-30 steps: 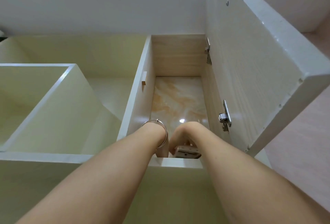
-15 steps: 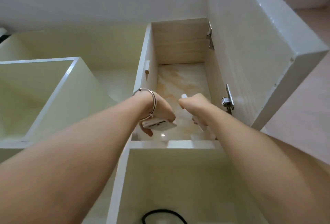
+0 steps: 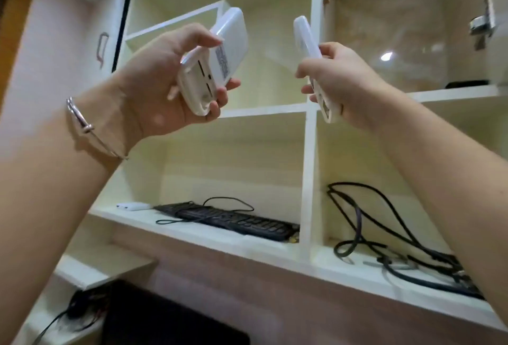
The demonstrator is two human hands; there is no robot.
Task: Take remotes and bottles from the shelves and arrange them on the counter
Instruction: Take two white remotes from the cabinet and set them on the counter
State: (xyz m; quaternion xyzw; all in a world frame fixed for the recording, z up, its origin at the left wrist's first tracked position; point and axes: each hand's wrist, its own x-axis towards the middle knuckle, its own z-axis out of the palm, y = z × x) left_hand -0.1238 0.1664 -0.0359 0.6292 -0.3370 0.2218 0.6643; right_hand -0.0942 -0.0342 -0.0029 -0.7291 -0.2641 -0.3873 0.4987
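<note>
My left hand (image 3: 162,83) grips a wide white remote (image 3: 220,56), back side toward me, with a label and an uncovered battery bay showing. In my right hand (image 3: 338,83) is a slimmer white remote (image 3: 308,42), seen edge-on and tilted up. Both hands are raised in front of the cream shelf unit (image 3: 308,152), apart from each other and clear of the shelves. A third small white remote-like object (image 3: 133,206) lies on the lower shelf at the left.
A black keyboard (image 3: 233,221) with its cable lies on the lower shelf. Tangled black cables (image 3: 384,240) fill the compartment to its right. An upper cabinet with a marble-look back (image 3: 398,28) stands open at top right, with a metal hinge (image 3: 481,26). A dark monitor (image 3: 165,322) sits below.
Both hands have come out of the upper cabinet, each with a white remote, and dropped to mid-shelf height. The view has tilted down to the lower shelves.
</note>
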